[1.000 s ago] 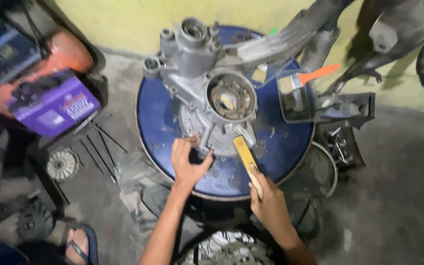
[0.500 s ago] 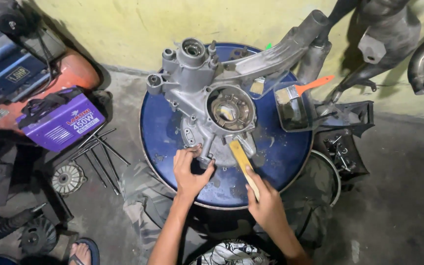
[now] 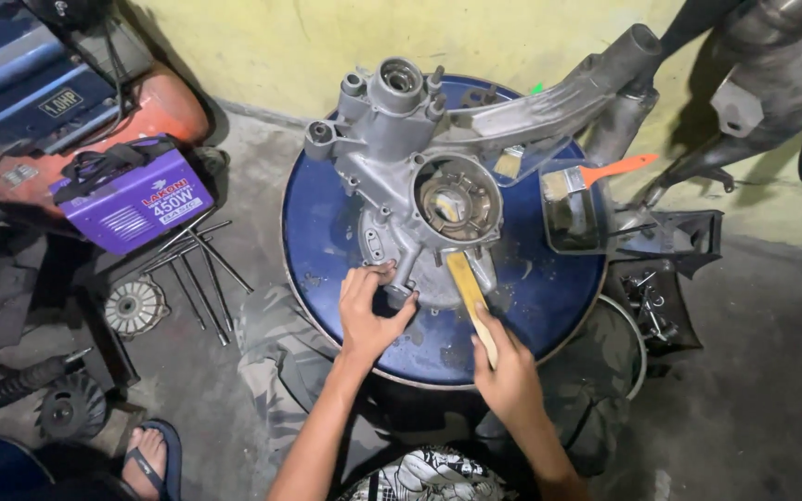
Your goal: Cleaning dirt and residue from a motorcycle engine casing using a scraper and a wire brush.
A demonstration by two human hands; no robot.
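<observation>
— Grey cast metal fills the middle of the frame: the engine case (image 3: 420,199) lies flat on the round blue drum top (image 3: 327,232), our counter here, with its long arm reaching to the upper right.

— And we hold it from the lower edge. Our left hand (image 3: 370,315) presses on the near rim of the case, fingers curled over the metal, a grip clenched on the case itself, which looks meant to keep it from sliding.

— Our right hand (image 3: 510,371) is wrapped round the lower end of a flat wooden stick (image 3: 468,297). Its upper end lies against the case just below the round opening, slanted up and to the left.

— So one hand steadies, the other works the stick at the casting's edge. Right of the case, a clear tray (image 3: 573,218) holds a brush with an orange handle (image 3: 605,173), within easy reach.

— Around the drum the floor (image 3: 772,353) is bare concrete, stained and dusty. At upper left stands a purple welding box (image 3: 132,195) before an orange machine (image 3: 155,107); thin rods (image 3: 199,269) lie fanned below it.

— A yellow wall (image 3: 262,46) runs along the top, exhaust pipes (image 3: 772,83) leaning at upper right. A sandalled foot (image 3: 146,455) shows at lower left.
</observation>
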